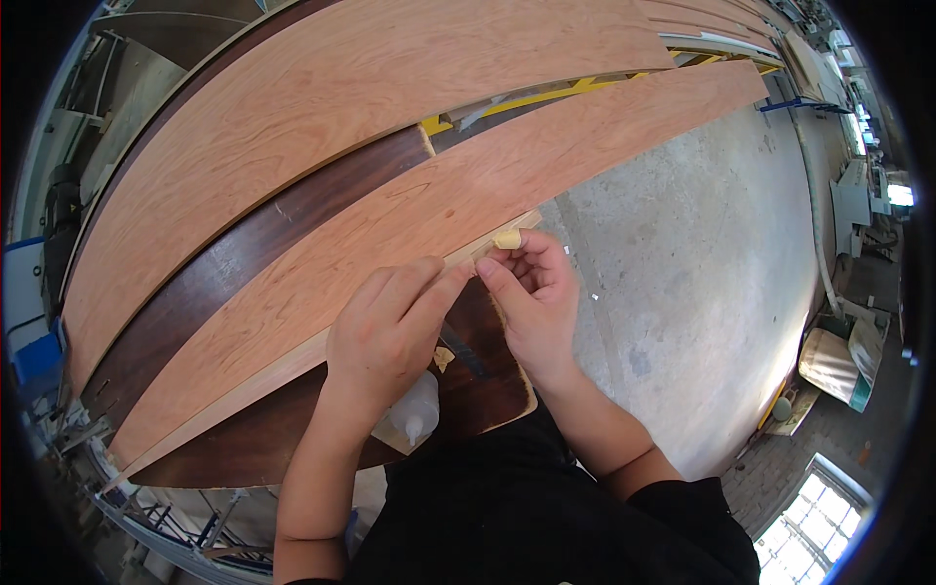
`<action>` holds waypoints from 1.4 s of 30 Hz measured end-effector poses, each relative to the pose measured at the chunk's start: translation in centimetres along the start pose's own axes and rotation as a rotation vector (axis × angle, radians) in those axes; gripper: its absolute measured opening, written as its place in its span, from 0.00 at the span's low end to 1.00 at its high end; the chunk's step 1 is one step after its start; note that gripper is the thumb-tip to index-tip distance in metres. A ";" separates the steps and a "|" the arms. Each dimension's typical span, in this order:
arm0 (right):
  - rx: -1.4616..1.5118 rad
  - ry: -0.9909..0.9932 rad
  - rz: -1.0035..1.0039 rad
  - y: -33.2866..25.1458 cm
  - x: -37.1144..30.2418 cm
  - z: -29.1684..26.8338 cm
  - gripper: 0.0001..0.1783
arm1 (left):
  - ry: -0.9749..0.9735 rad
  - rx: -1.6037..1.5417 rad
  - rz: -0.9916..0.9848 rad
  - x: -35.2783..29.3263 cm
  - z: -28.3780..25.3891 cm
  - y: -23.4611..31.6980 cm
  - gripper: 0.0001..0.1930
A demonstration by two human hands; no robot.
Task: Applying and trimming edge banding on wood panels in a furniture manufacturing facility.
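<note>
A long reddish-brown wooden board [390,210] lies across in front of me. Along its near side runs a pale wooden strip [249,380]. My left hand [385,317] is closed, its fingertips pressed together at this strip. Just to its right, my right hand [536,297] pinches at the same strip with thumb and index finger, the other fingers curled. A yellowish wrap [508,239] covers the right index fingertip. Whether a smaller piece is between the fingertips, I cannot make out. Below my left hand are a translucent nozzle bottle [417,409] and a dark flat blade-like tool [463,349].
The dark brown tabletop [487,390] under the board has a rounded corner near my body. Another wide wooden board [322,107] lies beyond, with yellow framing [556,93] between the boards. Concrete floor [673,234] stretches to the right. A small scrap [444,358] lies by the bottle.
</note>
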State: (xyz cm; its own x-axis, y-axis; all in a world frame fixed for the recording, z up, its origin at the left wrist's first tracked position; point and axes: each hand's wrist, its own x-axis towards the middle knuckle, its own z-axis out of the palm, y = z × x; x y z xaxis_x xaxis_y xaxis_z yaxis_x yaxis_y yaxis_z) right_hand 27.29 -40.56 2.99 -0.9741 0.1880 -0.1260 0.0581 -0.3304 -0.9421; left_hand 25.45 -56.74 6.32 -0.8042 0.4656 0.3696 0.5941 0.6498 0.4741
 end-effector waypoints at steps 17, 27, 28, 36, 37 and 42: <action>0.089 -0.028 -0.003 0.1 -0.2 -0.1 0.17 | -0.034 0.089 0.024 -0.2 0.2 0.1 0.21; 0.088 0.019 0.079 0.6 -0.1 -0.1 0.16 | -0.082 0.157 0.066 -0.3 0.0 0.4 0.21; 0.089 0.010 0.069 0.6 0.0 0.0 0.16 | -0.072 0.143 0.062 -0.3 0.0 0.4 0.22; 0.262 -0.022 0.111 1.4 -0.1 -0.9 0.15 | -0.001 0.062 0.037 -0.2 0.2 0.3 0.22; 0.245 -0.029 0.093 1.4 -0.1 -0.9 0.15 | 0.001 0.050 0.032 -0.2 0.2 0.2 0.21; 0.179 -0.027 0.042 1.4 -0.1 -0.4 0.15 | 0.028 0.052 0.022 -0.3 0.4 0.2 0.20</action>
State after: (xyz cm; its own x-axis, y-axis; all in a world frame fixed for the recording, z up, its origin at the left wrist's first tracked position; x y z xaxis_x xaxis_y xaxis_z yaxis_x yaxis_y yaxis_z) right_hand 27.57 -40.71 1.59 -0.9771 0.1468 -0.1537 0.0615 -0.4969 -0.8656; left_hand 25.78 -56.50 6.04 -0.7894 0.4639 0.4022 0.6096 0.6698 0.4240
